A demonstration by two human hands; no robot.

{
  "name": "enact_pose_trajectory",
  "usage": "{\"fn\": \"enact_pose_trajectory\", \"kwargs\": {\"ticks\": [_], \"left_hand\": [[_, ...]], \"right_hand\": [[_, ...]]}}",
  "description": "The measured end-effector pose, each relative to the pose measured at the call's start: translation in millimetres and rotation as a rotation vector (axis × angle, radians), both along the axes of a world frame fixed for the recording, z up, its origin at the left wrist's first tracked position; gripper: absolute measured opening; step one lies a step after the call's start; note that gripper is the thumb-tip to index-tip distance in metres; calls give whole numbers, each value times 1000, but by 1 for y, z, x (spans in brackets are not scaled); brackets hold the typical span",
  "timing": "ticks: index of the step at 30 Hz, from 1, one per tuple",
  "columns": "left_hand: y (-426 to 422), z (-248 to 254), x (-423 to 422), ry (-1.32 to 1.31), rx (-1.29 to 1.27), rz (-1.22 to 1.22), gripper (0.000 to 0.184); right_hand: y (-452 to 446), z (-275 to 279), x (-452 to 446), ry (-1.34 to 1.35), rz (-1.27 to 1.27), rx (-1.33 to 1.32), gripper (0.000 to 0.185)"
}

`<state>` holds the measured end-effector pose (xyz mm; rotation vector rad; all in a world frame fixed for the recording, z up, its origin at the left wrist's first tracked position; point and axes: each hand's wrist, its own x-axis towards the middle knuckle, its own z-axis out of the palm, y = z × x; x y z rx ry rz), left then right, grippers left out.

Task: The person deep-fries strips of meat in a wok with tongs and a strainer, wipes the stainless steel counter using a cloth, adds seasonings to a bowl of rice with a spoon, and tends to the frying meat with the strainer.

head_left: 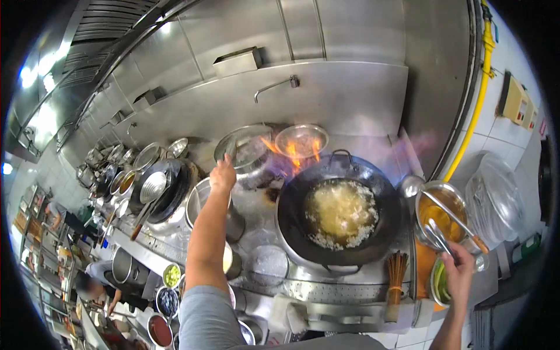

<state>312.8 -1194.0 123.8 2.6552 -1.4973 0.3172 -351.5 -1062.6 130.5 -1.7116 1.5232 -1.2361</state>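
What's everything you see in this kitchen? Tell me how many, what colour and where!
big wok: one, black, centre
bubbling liquid: one pool, golden, in the wok
flames: several, orange, behind the wok
stick brush: one, brown, wok's front right
metal bowl: one, silver, right of the wok
ladle: one, silver, by that bowl
tong-like tool: one, silver, over that bowl
green food: one bowlful, green, lower right
pipe: one, yellow, right wall
tap: one nearby, silver, back wall
red sauce: one bowlful, red, lower left
pots and pans: too many to count, silver and black, left
other people: at least two, blurry, far left
left sleeve: one, grey, bottom
left hand: one, bare, left of the wok
right hand: one, bare, holding the tool
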Motion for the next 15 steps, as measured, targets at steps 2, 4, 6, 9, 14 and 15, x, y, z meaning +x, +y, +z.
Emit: {"fn": "enact_pose_trajectory", "kwargs": {"ticks": [2, 4, 6, 9, 14, 15], "left_hand": [[35, 6, -18, 31, -68, 11, 57], [80, 6, -42, 70, -121, 16, 59], [128, 0, -76, 180, -244, 36, 63], [203, -33, -119, 435, -405, 82, 58], [300, -74, -205, 1226, -586, 312, 32], [319, -99, -202, 1422, -599, 277, 30]], "right_hand": [[1, 2, 0, -36, 56, 56, 26], [2, -13, -7, -106, 96, 70, 27], [1, -35, -15, -225, 140, 105, 28], [5, -46, -18, -326, 254, 221, 27], [10, -42, 1, -363, 461, 372, 28], [10, -46, 8, -360, 521, 327, 29]]}}
